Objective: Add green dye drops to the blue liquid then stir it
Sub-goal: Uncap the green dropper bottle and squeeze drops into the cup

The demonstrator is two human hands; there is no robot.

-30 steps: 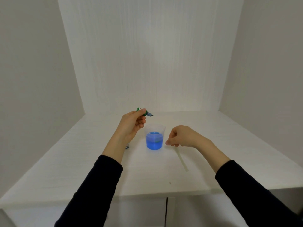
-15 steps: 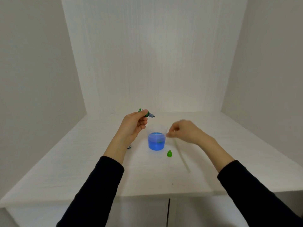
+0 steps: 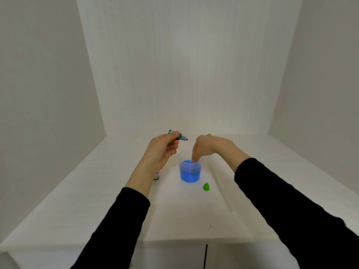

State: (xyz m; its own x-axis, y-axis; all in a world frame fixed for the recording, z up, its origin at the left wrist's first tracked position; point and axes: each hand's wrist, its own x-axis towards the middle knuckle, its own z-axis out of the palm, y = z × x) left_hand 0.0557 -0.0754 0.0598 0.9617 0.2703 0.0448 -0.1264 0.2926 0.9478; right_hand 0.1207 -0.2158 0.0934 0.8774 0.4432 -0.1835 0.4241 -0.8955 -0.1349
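A clear plastic cup [image 3: 190, 172] of blue liquid stands mid-table, with a faint green streak in the liquid. My left hand [image 3: 162, 150] grips the uncapped green dye bottle [image 3: 179, 137] up and to the left of the cup. The bottle is tipped sideways and its nozzle points right, towards the cup. My right hand [image 3: 210, 147] hangs over the cup, its fingers pointing down and holding the far right rim. The bottle's green cap [image 3: 206, 186] sits on the table just right of the cup. A pale stir stick [image 3: 220, 186] lies further right.
A second small bottle [image 3: 156, 176] stands on the white table [image 3: 116, 200] behind my left wrist. White walls enclose the table at the back and on both sides. The table's front edge runs under my forearms.
My right hand set the green cap on the table, then rose and moved left onto the cup's rim. My left hand kept the bottle almost still.
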